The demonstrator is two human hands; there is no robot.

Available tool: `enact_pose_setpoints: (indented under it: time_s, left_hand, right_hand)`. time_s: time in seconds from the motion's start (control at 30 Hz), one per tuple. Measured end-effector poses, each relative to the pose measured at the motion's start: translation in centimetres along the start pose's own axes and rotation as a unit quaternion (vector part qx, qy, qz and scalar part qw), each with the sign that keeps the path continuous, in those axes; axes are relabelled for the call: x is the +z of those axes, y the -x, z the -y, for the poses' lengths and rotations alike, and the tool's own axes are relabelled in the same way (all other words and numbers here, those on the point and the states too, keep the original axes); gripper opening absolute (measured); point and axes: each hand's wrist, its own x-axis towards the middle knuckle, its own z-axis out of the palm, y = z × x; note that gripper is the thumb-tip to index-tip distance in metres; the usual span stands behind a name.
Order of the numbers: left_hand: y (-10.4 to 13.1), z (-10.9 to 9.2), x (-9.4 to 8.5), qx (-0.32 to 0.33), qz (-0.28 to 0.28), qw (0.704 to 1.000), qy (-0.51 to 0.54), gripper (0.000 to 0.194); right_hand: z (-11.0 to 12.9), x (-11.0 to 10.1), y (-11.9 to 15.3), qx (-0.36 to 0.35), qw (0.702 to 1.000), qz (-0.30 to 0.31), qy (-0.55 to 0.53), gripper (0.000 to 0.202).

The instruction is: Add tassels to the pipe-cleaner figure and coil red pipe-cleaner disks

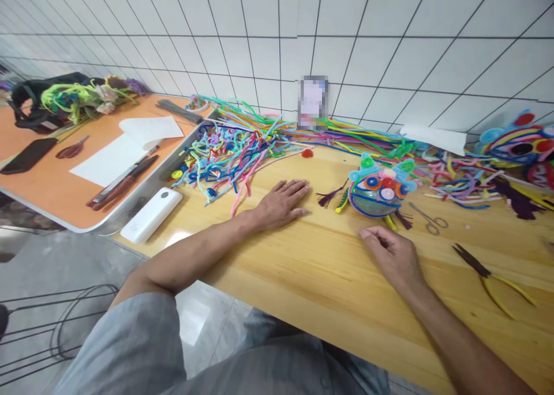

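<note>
Found the left hand (283, 203) palm down on the wooden table (303, 268), wide open, with fingers slightly spread and nothing in grasp. Found the right hand (393, 254) narrow, resting on the same surface with fingers curled and thumb drawn in to the index finger; cannot tell from this view about anything small in the pinch. Located the decorated animal face (376, 196) on the table, just beyond the right hand, between a purple tassel (329, 196) on the left and small scissors (428, 218) on the right. Noted yellow-handled pliers (487, 273) to the right of the right hand, with handles spread. Recorded a tangled heap of coloured chenille stems (234, 153) beyond the left hand, and a red piece (307, 153) near longer stems along the wall. Observed a phone (312, 104) upright against the tiled wall (259, 49), with screen blurred. Noted a white device (151, 216) beside the orange tray (56, 179), and inside the latter, white paper (104, 161) and red-handled scissors (73, 147). Found a second decorated piece (519, 144) at far right, partly out of view.
</note>
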Motion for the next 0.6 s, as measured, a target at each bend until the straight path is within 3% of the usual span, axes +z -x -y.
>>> enact_pose_setpoints:
  time_s: [0.6]
  left_hand:
    - [-0.06, -0.03, -0.12, 0.0, 0.012, 1.0, -0.01, 0.071]
  right_hand:
    - [0.32, -0.04, -0.01, -0.019, 1.0, 0.008, -0.008, 0.031]
